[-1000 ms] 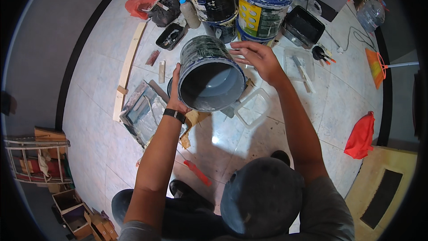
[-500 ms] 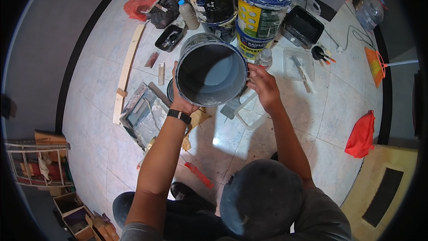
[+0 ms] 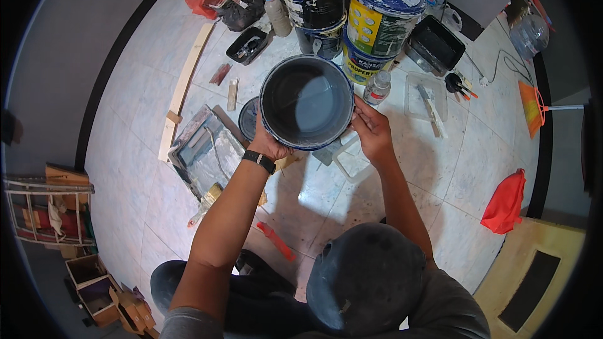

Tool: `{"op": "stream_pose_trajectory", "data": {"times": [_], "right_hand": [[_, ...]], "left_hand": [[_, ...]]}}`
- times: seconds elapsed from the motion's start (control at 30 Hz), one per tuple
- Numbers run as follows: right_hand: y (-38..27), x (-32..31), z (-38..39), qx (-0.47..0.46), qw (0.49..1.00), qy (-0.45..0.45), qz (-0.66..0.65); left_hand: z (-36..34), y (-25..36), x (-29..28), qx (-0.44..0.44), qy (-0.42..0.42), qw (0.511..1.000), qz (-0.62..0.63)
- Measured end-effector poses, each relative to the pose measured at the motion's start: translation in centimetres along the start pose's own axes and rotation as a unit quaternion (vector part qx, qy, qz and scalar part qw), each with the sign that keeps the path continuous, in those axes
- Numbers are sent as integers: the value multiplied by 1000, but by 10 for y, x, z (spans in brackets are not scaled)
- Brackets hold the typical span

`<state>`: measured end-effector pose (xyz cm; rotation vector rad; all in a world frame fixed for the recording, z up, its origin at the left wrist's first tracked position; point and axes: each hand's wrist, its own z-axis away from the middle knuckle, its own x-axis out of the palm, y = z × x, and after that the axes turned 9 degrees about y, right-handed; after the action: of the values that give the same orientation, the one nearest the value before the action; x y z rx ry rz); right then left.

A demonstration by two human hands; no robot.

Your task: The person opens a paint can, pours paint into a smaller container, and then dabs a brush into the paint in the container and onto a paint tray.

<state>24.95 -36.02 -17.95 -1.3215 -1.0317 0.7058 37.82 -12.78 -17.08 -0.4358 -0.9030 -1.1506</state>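
A grey-lined paint bucket [image 3: 306, 100] with grey liquid inside is held up at the centre, its opening toward me. My left hand [image 3: 271, 141] grips its lower left side, partly hidden behind it. My right hand [image 3: 372, 127] holds its right side, fingers curled at the rim. Just left of the bucket, a round lid [image 3: 249, 119] lies partly hidden. A clear container [image 3: 352, 166] lies below the bucket, a small jar [image 3: 377, 88] stands to its right, and a paint-smeared tray [image 3: 204, 154] lies at its lower left.
Stacked paint pails [image 3: 384, 6] stand behind, near a black tray [image 3: 434, 45]. A wooden plank [image 3: 185, 88] lies left, an orange broom [image 3: 529, 110] and red bag [image 3: 505, 204] right. A wooden rack [image 3: 50, 207] stands at far left.
The bucket has turned more upright, showing the liquid more fully. My right hand has moved down from spread fingers beside the bucket to gripping its right side.
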Motion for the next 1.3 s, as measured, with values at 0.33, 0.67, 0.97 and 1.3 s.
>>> {"op": "stream_pose_trajectory", "data": {"times": [0.33, 0.67, 0.97, 1.3], "right_hand": [[-29, -13, -2, -25, 998, -38, 43], [-44, 0, 14, -48, 996, 35, 68], [-37, -7, 21, -23, 993, 87, 77], [-25, -15, 14, -121, 969, 90, 198]], "left_hand": [[11, -14, 35, 199, 53, 977, -48], [12, -9, 50, 233, 12, 971, -57], [7, -21, 48, 196, 36, 978, -62], [5, -17, 49, 138, 45, 984, -101]]}}
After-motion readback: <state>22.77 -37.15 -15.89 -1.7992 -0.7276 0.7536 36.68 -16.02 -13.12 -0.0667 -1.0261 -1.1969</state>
